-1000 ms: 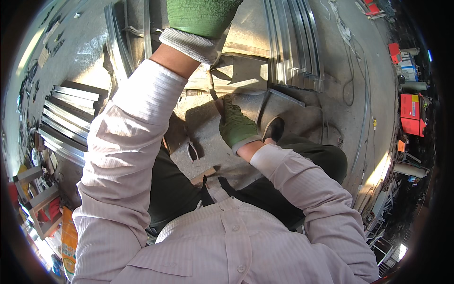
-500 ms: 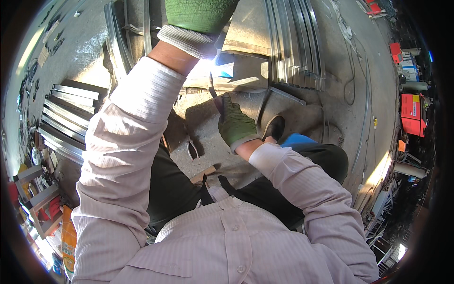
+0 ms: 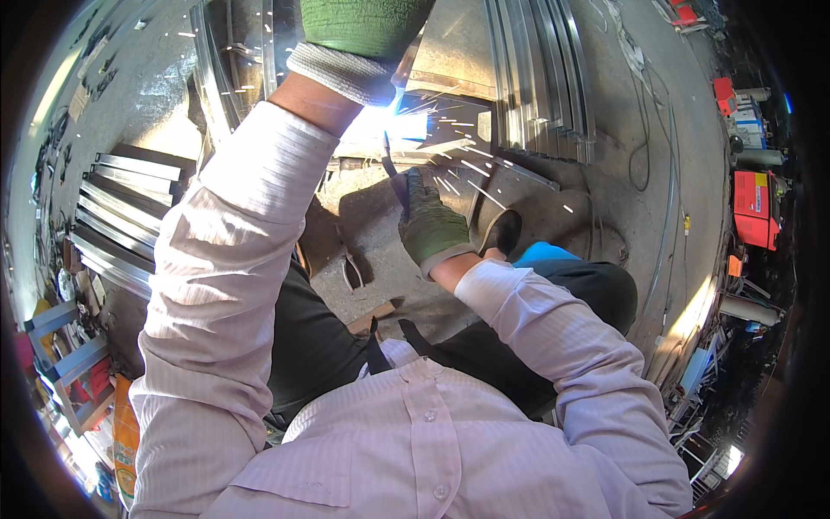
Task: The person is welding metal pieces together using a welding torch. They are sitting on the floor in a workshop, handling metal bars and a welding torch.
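From the head camera, a concrete floor [image 3: 618, 130] stretched out beneath it all, sunlit here, shadowed there, with workshop clutter crowding both sides! On the right sat a red machine [image 3: 755, 210], a cable [image 3: 644, 151] looping across the concrete on the machine's far left; on the near left, a grey frame [image 3: 80, 362] and an orange bag [image 3: 125, 432].

Now the count! Two hands, both green-gloved; one slender tool [image 3: 389, 163]; one pair of pliers [image 3: 347, 256] on the floor, left of the right hand; at least four long metal bars [image 3: 536, 78] at far right, another bundle [image 3: 212, 82] at far left, and at least four short metal channels [image 3: 130, 221] on the left.

And that slender tool! It rose out of the right hand [image 3: 432, 227], fingers closed around it, one finger stretched along it. Its long axis ran near to far, leaning slightly left, the far end pointing into a blue-white glare [image 3: 398, 121] beside a flat slab [image 3: 471, 112], sparks streaking mostly right! The left hand [image 3: 367, 28] loomed beyond the glare, cut off at the far edge, fingers out of sight: how far open, or gripping what, nobody could tell.
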Available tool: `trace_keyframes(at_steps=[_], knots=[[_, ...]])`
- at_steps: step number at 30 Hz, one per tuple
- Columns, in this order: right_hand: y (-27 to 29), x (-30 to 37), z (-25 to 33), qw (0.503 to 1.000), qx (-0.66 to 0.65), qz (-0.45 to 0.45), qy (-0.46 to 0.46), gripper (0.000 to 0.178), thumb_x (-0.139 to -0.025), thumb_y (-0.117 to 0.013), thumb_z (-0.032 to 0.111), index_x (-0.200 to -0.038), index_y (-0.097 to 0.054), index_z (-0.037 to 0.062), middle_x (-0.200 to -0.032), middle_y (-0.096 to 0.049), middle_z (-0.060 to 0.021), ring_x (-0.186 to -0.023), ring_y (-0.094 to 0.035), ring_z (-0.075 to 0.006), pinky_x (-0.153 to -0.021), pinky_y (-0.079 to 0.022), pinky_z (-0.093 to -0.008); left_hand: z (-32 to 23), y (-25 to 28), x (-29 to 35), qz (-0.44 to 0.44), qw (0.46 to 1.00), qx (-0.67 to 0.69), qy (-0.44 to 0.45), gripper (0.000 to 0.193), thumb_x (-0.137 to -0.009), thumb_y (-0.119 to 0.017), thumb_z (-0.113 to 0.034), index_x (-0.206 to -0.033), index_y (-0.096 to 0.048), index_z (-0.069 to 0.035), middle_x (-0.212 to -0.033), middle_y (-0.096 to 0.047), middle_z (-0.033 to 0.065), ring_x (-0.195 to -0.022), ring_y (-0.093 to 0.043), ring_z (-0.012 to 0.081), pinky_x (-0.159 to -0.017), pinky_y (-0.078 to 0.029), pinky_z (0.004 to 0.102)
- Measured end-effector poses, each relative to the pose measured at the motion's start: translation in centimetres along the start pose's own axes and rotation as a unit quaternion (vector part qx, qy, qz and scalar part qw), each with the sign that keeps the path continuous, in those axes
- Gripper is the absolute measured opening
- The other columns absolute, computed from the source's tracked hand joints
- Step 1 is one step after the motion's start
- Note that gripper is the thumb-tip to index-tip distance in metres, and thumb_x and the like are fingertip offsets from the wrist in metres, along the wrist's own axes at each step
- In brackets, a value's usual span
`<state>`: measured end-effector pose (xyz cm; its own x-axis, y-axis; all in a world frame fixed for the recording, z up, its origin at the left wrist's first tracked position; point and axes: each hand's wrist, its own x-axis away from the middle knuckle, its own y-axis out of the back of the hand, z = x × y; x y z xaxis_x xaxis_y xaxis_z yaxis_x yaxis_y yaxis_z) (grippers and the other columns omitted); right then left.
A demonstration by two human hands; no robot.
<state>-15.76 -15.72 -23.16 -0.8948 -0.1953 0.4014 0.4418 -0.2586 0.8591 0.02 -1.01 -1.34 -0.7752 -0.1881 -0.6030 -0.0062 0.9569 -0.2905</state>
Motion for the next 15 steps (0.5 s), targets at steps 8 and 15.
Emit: trace_keyframes(at_steps=[8, 15], knots=[[-0.09, -0.01, -0.01, 0.999, -0.034, -0.023, 0.002, 0.062, -0.101, -0.053, 0.021, -0.160, -0.041, 0.0099, -0.133, -0.065, -0.0267, -0.113, -0.071, -0.0445, -0.095, -0.055, -0.0574, 0.11, -0.30, 0.02, -0.003, 1.000, 0.015, -0.022, 0.035, -0.101, -0.078, -0.013, -0.131, -0.065, -0.001, -0.110, -0.072, 0.0016, -0.097, -0.065, 0.0093, -0.087, -0.053, 0.0257], [0.01, -0.20, 0.02, 0.999, -0.046, -0.007, -0.003, 0.065, -0.102, -0.052, 0.023, -0.164, -0.036, 0.0115, -0.137, -0.063, -0.0275, -0.116, -0.070, -0.0451, -0.098, -0.054, -0.0569, -0.36, -0.13, 0.15, -0.005, 0.999, -0.033, -0.017, 0.034, -0.101, -0.078, -0.015, -0.130, -0.066, -0.002, -0.109, -0.072, 0.0013, -0.096, -0.065, 0.0089, -0.086, -0.053, 0.0254]])
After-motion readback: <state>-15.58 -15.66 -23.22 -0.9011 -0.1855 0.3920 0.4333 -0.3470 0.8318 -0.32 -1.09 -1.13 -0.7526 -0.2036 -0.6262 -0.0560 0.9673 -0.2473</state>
